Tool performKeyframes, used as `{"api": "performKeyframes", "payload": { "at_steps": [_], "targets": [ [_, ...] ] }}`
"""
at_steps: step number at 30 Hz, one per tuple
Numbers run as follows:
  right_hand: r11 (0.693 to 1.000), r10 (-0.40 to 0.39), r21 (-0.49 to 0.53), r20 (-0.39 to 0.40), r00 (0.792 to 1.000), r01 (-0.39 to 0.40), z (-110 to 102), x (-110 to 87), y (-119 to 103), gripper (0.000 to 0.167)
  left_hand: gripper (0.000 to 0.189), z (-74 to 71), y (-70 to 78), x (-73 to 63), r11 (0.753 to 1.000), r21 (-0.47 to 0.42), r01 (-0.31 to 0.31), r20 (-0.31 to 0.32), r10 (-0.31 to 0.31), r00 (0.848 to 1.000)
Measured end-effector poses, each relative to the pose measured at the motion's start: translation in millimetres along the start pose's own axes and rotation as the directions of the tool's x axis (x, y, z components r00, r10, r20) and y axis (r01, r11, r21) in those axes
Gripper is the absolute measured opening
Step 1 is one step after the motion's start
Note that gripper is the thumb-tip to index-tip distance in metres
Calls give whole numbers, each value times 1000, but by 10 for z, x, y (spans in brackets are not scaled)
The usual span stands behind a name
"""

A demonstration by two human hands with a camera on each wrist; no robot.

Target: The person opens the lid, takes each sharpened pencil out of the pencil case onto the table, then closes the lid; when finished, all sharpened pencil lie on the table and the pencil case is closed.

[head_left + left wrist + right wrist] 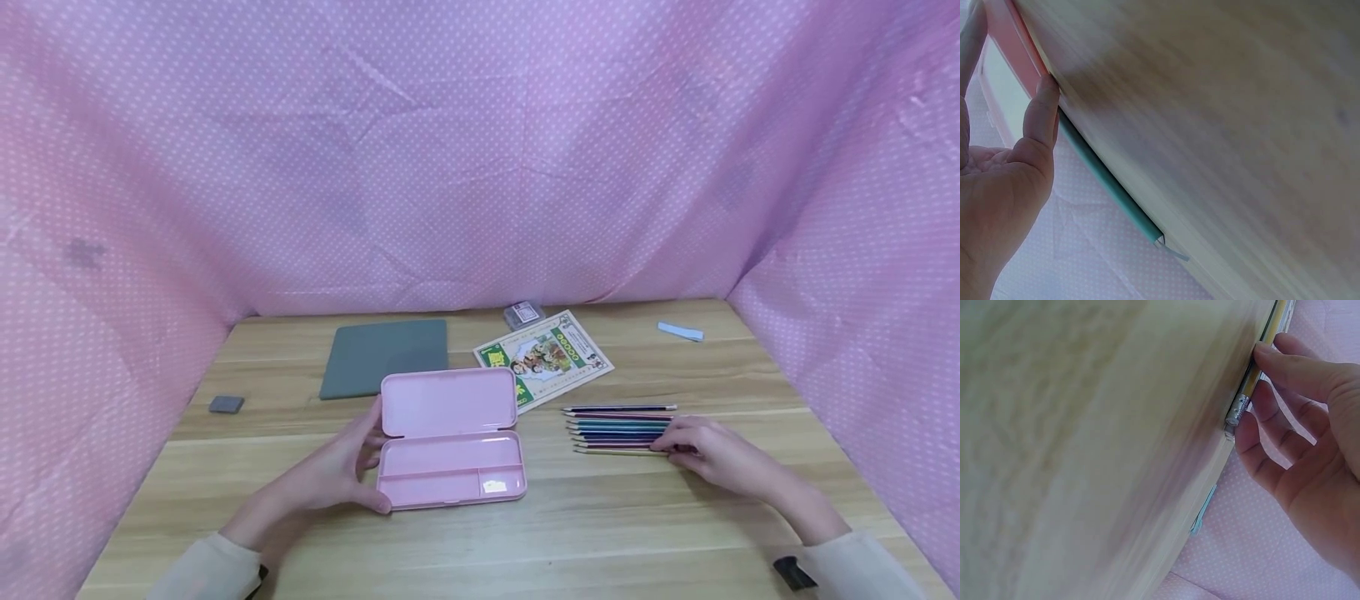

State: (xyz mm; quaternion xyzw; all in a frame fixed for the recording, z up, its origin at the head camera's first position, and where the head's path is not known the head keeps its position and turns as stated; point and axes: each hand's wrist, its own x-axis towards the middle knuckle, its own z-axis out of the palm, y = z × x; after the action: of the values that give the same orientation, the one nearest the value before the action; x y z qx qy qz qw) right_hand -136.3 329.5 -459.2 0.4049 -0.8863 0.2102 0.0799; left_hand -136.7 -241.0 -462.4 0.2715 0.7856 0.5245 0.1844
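A pink pencil case (450,469) lies with its lid raised on the table; its tray has compartments, and a shiny white patch shows in the small front-right one. My left hand (337,467) holds the case's left end, thumb at the front corner and fingers toward the hinge. Several pencils (618,423) lie side by side to the right, tips pointing left. At their right ends my right hand (712,454) pinches the nearest one, a yellow pencil (1251,381), between thumb and fingers. Its silver ferrule end sticks out past the thumb in the right wrist view.
Behind the case lie a grey-green notebook (386,354) and an illustrated booklet (555,354), partly covered by the lid. A small labelled packet (523,315) is at the back edge. A grey eraser (227,404) lies far left, a light blue strip (680,332) back right. Pink dotted cloth (480,167) surrounds the table.
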Motion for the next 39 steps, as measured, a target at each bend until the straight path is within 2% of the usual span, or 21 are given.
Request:
{"api": "performKeyframes", "payload": {
  "at_steps": [6, 10, 12, 17, 21, 25, 26, 29, 31, 33, 35, 37, 39],
  "targets": [
    [1000, 2, 1, 6, 1000, -2, -13, 8, -1, 40, 147, -3, -5, 4, 1000, 0, 17, -5, -17, 1000],
    [998, 48, 46, 7, 999, -49, -44, 40, -38, 40, 146, -2, 3, 12, 1000, 5, 13, -1, -13, 1000],
    [991, 88, 100, -1, 996, -88, -76, 84, -68, 41, 146, -5, 16, 11, 1000, 16, 11, -2, -11, 1000],
    [949, 153, 283, -42, 987, -136, -177, 279, -194, 56, 148, -14, 53, -7, 999, 27, 31, -7, -31, 999],
    [886, 198, 431, -22, 980, -170, -229, 458, -342, 71, 148, -11, 68, -13, 997, 56, 52, -10, -51, 999],
    [765, 241, 603, 57, 969, -226, -174, 657, -473, 88, 148, 1, 75, -7, 992, 95, 81, -24, -79, 997],
    [725, 242, 647, 81, 967, -236, -137, 708, -504, 92, 147, 4, 70, -5, 992, 97, 84, -28, -82, 996],
    [573, 247, 764, 184, 951, -296, -3, 860, -609, 100, 147, 10, 55, -11, 992, 86, 89, -33, -86, 996],
    [459, 269, 809, 266, 926, -366, 88, 956, -688, 103, 147, 8, 49, -19, 993, 82, 86, -35, -83, 996],
    [334, 288, 831, 360, 887, -445, 180, 1041, -755, 104, 147, 5, 50, -28, 994, 73, 83, -35, -80, 996],
    [238, 289, 832, 433, 854, -502, 269, 1110, -798, 104, 147, 0, 56, -29, 994, 71, 85, -36, -82, 996],
    [172, 287, 823, 483, 827, -541, 350, 1163, -823, 104, 147, -3, 59, -24, 994, 71, 87, -39, -84, 996],
    [131, 282, 815, 516, 809, -565, 427, 1196, -835, 103, 147, -1, 62, -16, 994, 66, 89, -39, -87, 995]
  ]
}}
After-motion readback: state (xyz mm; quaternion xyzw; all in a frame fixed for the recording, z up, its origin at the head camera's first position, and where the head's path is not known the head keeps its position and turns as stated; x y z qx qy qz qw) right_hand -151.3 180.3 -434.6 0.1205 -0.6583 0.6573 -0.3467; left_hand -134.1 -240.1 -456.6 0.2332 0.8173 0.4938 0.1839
